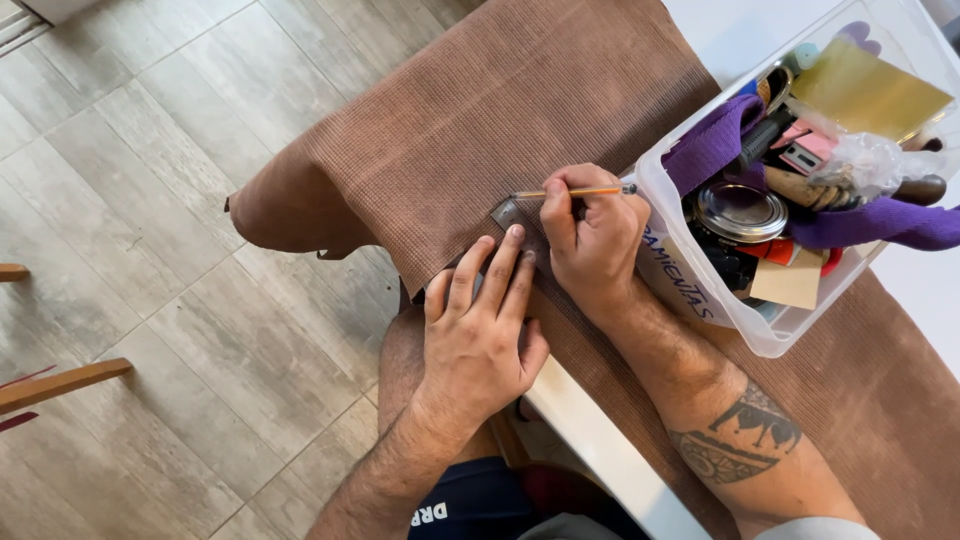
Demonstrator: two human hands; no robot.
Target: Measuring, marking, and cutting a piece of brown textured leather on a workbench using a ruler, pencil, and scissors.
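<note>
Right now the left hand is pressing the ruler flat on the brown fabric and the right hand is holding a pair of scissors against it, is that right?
Not quite. The right hand holds a slim orange pen or pencil, not scissors, as the head view shows. The rest stands: the left hand presses the ruler flat on the brown fabric.

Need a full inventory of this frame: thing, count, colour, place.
fabric: 1, brown, draped over the white table, hanging off its edge
ruler: 1, clear grey, flat on the fabric
pen: 1, orange, thin, over the ruler
bin: 1, clear plastic, on the table at right, full of clutter
strap: 1, purple, in the bin
tin lid: 1, silver, in the bin
table: 1, white
floor: grey wood-look tiles, left
left hand: presses the ruler flat
right hand: grips the pen
</note>
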